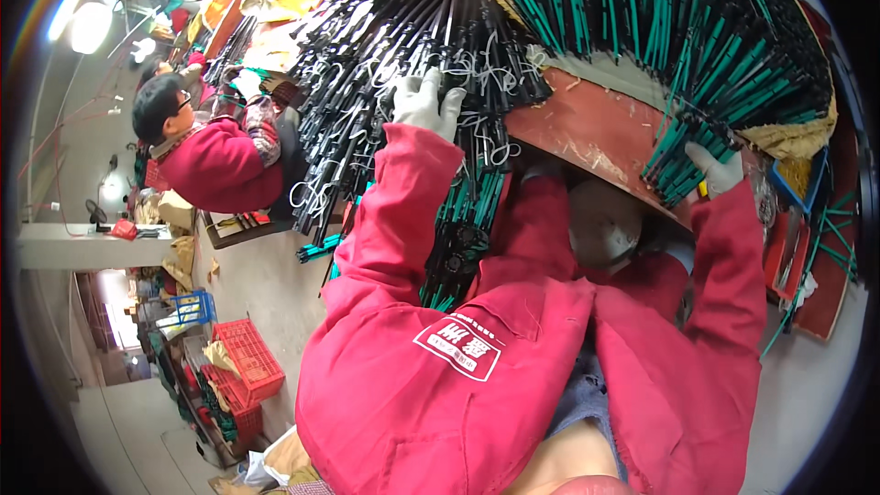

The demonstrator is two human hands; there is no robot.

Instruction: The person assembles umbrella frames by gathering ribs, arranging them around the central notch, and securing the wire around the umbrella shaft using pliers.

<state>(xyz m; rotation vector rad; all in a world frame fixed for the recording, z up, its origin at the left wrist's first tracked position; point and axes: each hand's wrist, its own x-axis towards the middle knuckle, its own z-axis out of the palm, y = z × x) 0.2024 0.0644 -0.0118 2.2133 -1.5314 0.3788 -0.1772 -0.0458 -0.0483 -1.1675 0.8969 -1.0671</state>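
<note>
My left hand, in a white glove, lies with its fingers apart on a dense heap of thin black rods. Thin white loops of cord stick out among the rod ends around it. Farther right, my right hand, also gloved, is closed at a bundle of green-and-black rods. Its thumb shows on the near side, while the other fingers are mostly hidden. Behind that bundle spreads a wide fan of similar green-and-black rods. More green-ended rods hang down below my left hand.
A scratched reddish board lies between the two heaps. At the right stands a blue tray of small yellowish pieces. Another person in a red jacket works at the left. Red plastic crates stand on the floor, lower left.
</note>
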